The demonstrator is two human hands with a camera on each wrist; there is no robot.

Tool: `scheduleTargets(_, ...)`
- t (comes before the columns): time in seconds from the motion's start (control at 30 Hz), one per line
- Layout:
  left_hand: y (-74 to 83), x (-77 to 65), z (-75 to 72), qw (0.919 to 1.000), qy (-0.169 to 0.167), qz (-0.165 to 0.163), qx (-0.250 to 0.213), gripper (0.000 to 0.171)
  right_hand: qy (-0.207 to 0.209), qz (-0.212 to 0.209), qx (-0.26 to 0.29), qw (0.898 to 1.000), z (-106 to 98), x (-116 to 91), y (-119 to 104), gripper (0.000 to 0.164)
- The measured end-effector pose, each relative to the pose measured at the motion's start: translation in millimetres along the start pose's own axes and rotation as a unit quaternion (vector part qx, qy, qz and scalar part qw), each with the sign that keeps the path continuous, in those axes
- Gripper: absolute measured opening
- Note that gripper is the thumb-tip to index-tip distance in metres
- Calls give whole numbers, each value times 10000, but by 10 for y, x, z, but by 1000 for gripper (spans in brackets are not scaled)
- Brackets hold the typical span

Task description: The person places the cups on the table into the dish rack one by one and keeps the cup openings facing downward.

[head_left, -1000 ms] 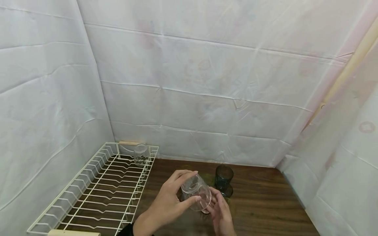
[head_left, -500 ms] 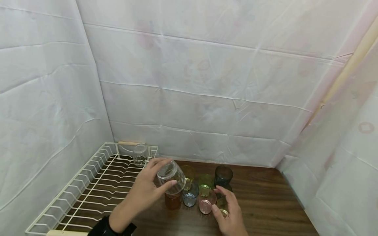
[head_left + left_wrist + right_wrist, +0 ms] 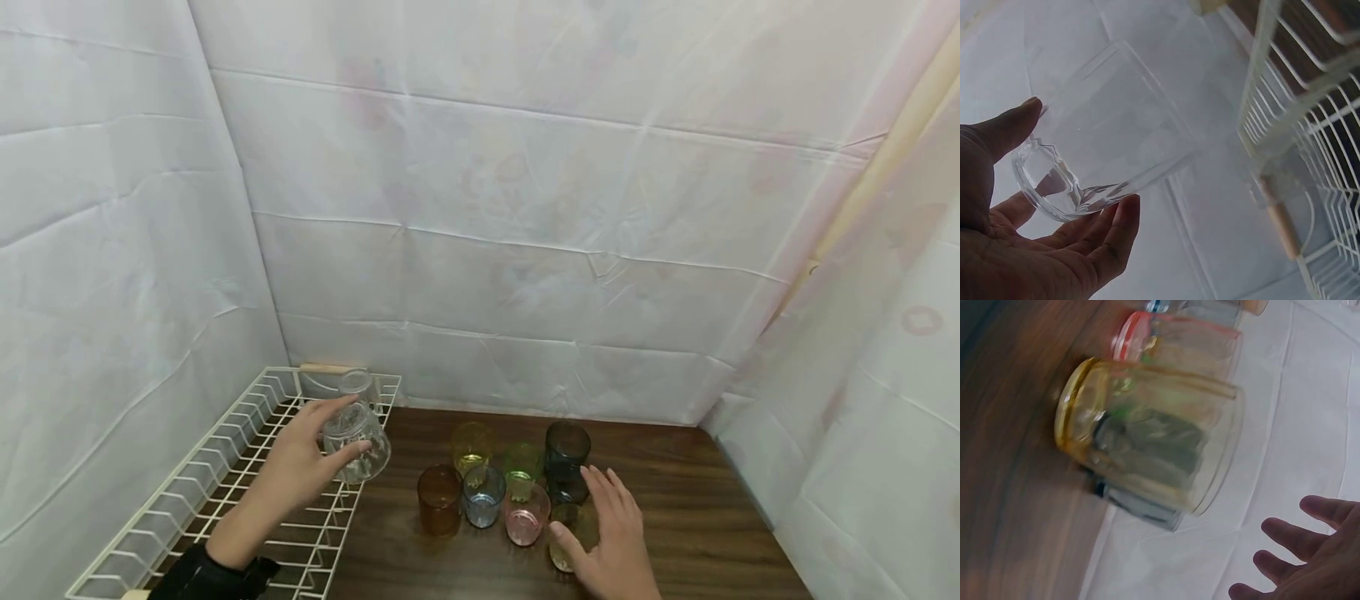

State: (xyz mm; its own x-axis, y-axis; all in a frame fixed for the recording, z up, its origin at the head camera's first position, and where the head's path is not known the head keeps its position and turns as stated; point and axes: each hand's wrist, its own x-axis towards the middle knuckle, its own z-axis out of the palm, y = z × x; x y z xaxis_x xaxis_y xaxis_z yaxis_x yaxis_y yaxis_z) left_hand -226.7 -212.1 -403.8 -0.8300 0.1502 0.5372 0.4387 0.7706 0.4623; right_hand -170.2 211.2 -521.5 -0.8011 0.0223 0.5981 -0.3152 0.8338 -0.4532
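My left hand grips a clear drinking glass near its base, tilted mouth-down above the right side of the white wire rack. In the left wrist view, thumb and fingers sit round the thick base of this glass. Another clear glass stands upside down at the rack's far end, partly behind the held one. My right hand, fingers spread, is beside a pale yellow glass; the right wrist view shows a gap between the fingers and that glass.
Tinted glasses are grouped on the wooden table: amber, yellow, blue, green, pink and dark grey. White sheeting encloses the table at the back and sides.
My left hand has carried the clear glass leftward from the tinted glasses to over the rack. My right hand has parted from the clear glass and drawn right, its fingers spreading.
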Motion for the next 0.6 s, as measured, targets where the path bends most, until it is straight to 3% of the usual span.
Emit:
scheduleTargets(0.17, -265, 50, -48, 9987, -363, -331, 113, 66, 177, 112, -54, 9998, 8, -52, 92, 78)
scheduleTargets(0.37, -586, 121, -23, 9919, -894, -857, 287, 70, 654, -79, 17, 9978, 62, -141, 203, 78)
scheduleTargets(0.6, -843, 140, 133, 9872, -1275, -860, 422, 70, 716, -13, 98, 9974, 33, -179, 192, 77)
